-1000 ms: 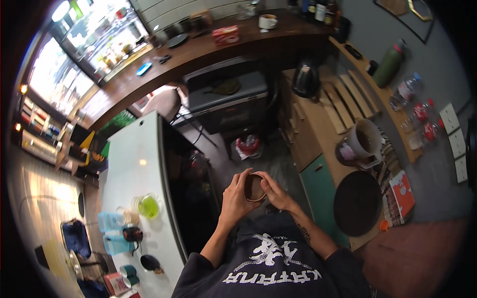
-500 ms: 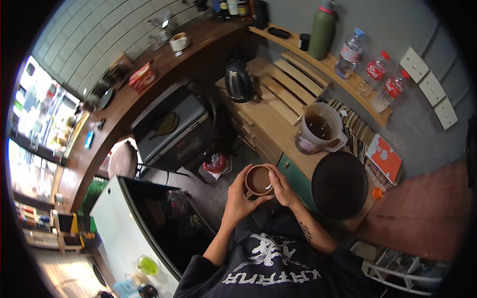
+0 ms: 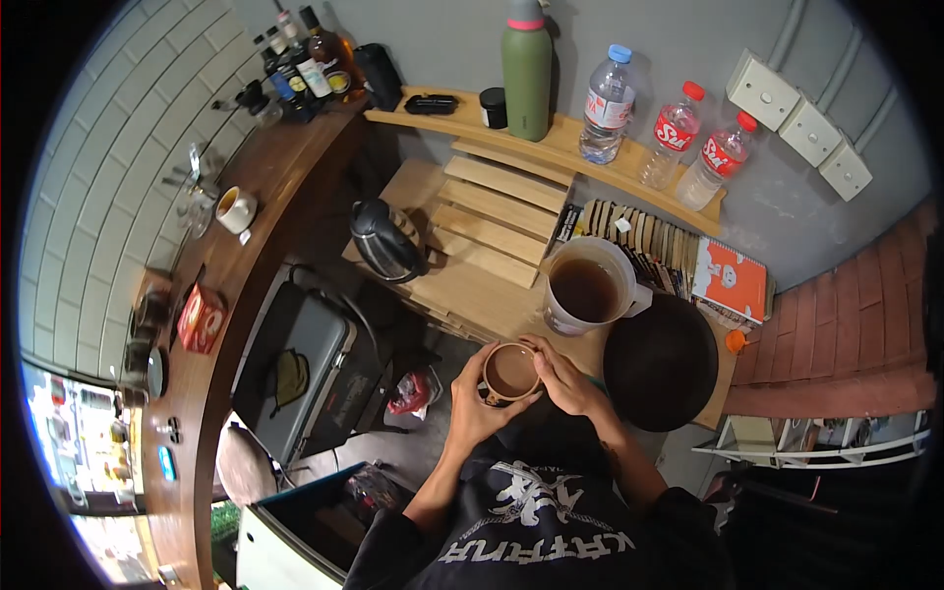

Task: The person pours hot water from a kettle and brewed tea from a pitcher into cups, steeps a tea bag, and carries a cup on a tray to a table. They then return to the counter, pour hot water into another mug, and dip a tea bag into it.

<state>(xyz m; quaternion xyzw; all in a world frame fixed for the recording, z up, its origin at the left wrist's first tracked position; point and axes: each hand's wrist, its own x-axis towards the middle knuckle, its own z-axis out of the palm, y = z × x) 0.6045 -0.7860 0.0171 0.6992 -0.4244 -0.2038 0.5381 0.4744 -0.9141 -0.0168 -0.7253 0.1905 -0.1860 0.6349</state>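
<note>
Between both palms I hold a round cup (image 3: 512, 372) of milky brown drink, in front of my chest. My left hand (image 3: 480, 398) wraps its left and near side, thumb along the lower rim. My right hand (image 3: 565, 379) is closed against the cup's right side. Just beyond my right hand, on the wooden counter, stands a translucent plastic pitcher (image 3: 629, 264) with dark brown liquid in it. A round black tray (image 3: 661, 364) lies to the right of the pitcher.
On the counter are a black electric kettle (image 3: 386, 241), a slatted wooden rack (image 3: 492, 218), a row of books (image 3: 644, 241) and an orange notebook (image 3: 730, 280). Bottles and a green flask (image 3: 528, 79) line the wall shelf. A long wooden bar (image 3: 285, 211) curves along the left.
The view has swung right and come nearer the counter, so the pitcher and tray now appear closer to my hands. Both hands keep their hold on the cup.
</note>
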